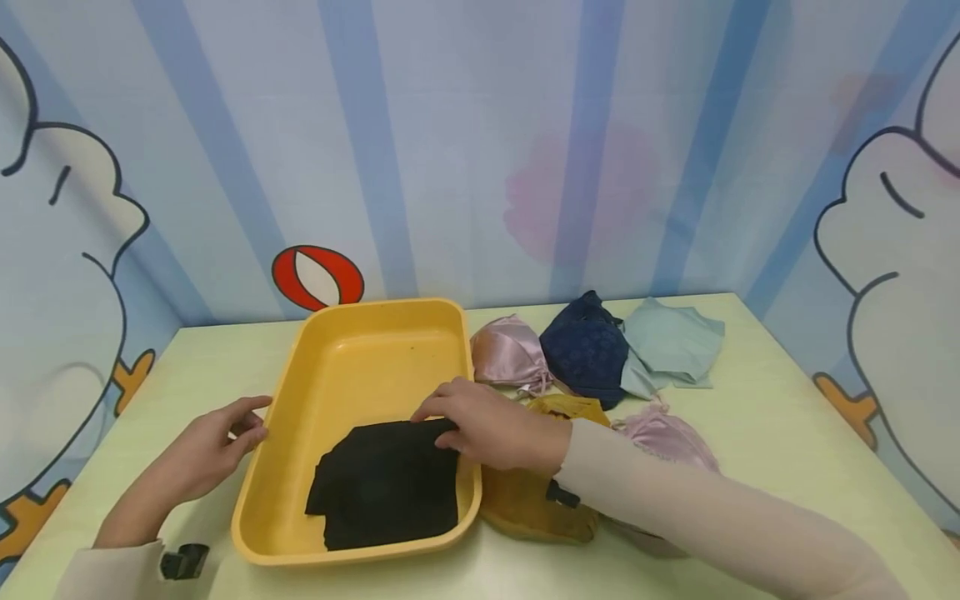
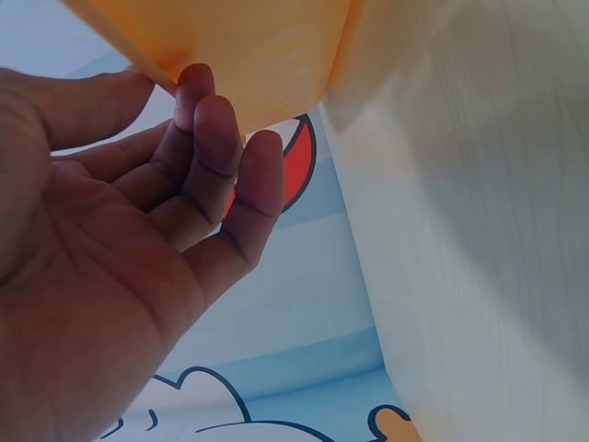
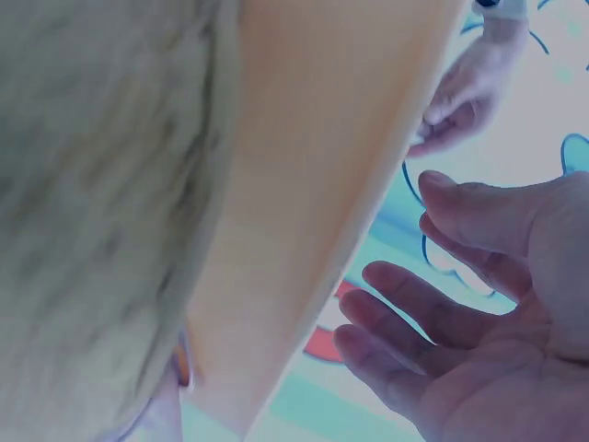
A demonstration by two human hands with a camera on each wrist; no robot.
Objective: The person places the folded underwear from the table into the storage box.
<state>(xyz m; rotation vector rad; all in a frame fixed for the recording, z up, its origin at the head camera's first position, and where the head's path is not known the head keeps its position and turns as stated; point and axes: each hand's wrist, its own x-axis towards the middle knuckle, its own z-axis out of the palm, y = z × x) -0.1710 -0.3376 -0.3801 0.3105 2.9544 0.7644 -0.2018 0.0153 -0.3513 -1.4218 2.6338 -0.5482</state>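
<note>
A yellow plastic tray [image 1: 375,375] holds a flat, folded black garment [image 1: 393,492] in its near half. At the tray's left side, my left hand [image 1: 206,454] pinches the rim, thumb on one side and curled fingers on the other; the left wrist view shows the tray wall [image 2: 267,64] at these fingertips. My right hand [image 1: 491,425] reaches over the right rim, with its fingertips at the black garment's upper edge. In the right wrist view this hand [image 3: 479,322] has its fingers loosely spread and nothing between them.
Right of the tray lie a pink satin bra [image 1: 510,354], a navy bra [image 1: 585,350], a pale mint garment [image 1: 678,342], a mustard bra [image 1: 540,508] and another pink bra [image 1: 671,433], partly under the right sleeve. A printed cloth backdrop [image 1: 480,167] rises behind the table [image 1: 772,408].
</note>
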